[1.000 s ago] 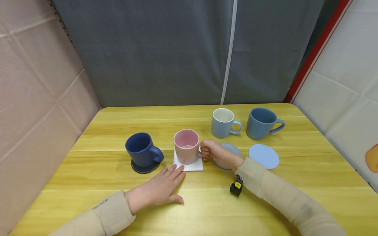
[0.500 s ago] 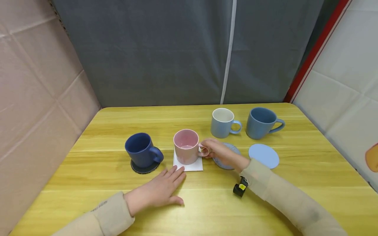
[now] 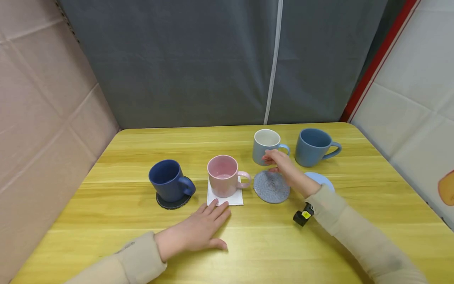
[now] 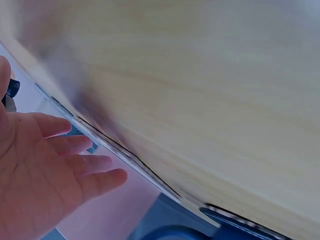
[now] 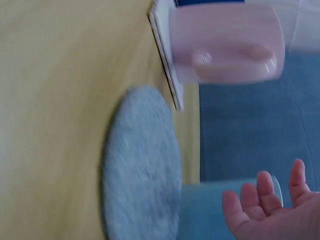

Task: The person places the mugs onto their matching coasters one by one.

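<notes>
A pink mug [image 3: 223, 177] stands upright on a square white coaster [image 3: 232, 200], its handle to the right. My right hand [image 3: 281, 163] holds nothing, fingers loosely bent, in front of the light blue mug [image 3: 260, 154] with a white inside; in the right wrist view its fingers overlap that mug's wall. Below this hand lies a round grey felt coaster [image 3: 271, 189]. My left hand [image 3: 198, 230] is spread palm down, with fingertips at the white coaster's front edge. The left wrist view shows its palm and straight fingers.
A dark blue mug [image 3: 168, 181] rests on a round black coaster [image 3: 173, 204] at the left. At the back right is a larger blue mug [image 3: 312, 150]. A round pale blue coaster [image 3: 320, 179] is partly hidden by the right forearm. A grey curtain [image 3: 177, 63] hangs behind the table.
My right hand has let go of the pink mug's handle and moved right and back towards the light blue mug. My left hand has shifted slightly right.
</notes>
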Demonstrator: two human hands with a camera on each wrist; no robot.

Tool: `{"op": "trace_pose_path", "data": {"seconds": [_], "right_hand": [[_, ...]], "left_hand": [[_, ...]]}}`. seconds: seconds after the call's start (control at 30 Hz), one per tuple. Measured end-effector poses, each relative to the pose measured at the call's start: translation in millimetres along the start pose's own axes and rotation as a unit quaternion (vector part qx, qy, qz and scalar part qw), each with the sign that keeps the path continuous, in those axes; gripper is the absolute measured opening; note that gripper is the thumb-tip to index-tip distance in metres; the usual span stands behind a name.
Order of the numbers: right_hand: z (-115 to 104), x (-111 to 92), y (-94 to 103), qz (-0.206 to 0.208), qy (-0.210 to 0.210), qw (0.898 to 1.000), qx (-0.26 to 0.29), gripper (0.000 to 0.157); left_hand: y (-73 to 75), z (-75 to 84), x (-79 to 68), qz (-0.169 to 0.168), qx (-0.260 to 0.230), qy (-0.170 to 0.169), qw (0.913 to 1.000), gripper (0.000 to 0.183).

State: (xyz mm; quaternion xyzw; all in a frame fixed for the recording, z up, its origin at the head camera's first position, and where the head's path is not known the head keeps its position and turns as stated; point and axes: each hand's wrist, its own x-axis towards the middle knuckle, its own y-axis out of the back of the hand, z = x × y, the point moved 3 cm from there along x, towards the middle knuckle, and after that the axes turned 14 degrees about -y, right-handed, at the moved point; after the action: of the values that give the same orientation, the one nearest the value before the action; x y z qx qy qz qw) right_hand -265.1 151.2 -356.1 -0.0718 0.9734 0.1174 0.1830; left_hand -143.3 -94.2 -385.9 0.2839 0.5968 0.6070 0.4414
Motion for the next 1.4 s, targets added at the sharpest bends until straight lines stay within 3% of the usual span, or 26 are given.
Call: {"op": "trace_pose_path", "data": {"seconds": [0.23,0.53,0.73,0.97,1.2,1.4], "right_hand": [[-4.7,-0.7,26.1,0.049,0.03,0.998,0.012,0.048],[3.7,3.1,42.9,0.128,0.075,0.989,0.02,0.05],[7.3,6.9,46.5,0.153,0.072,0.985,0.02,0.049],[8.8,12.7,47.9,0.15,0.05,0.987,0.016,0.049],[11.6,21.8,44.6,0.134,0.034,0.989,-0.048,0.052],[13.5,27.0,44.1,0.17,0.056,0.974,-0.139,0.049]], "left_hand": [[1.5,3.3,12.3,0.008,0.007,-0.019,0.9998,0.082],[11.2,8.3,30.9,0.012,0.004,-0.031,0.9994,0.081],[17.5,17.1,53.0,0.009,0.036,-0.051,0.998,0.083],[20.1,24.1,74.6,0.012,0.045,-0.068,0.9966,0.084],[16.9,25.9,94.3,0.006,0.047,-0.06,0.9971,0.083],[16.5,28.4,105.6,-0.007,0.077,-0.058,0.9953,0.083]]}}
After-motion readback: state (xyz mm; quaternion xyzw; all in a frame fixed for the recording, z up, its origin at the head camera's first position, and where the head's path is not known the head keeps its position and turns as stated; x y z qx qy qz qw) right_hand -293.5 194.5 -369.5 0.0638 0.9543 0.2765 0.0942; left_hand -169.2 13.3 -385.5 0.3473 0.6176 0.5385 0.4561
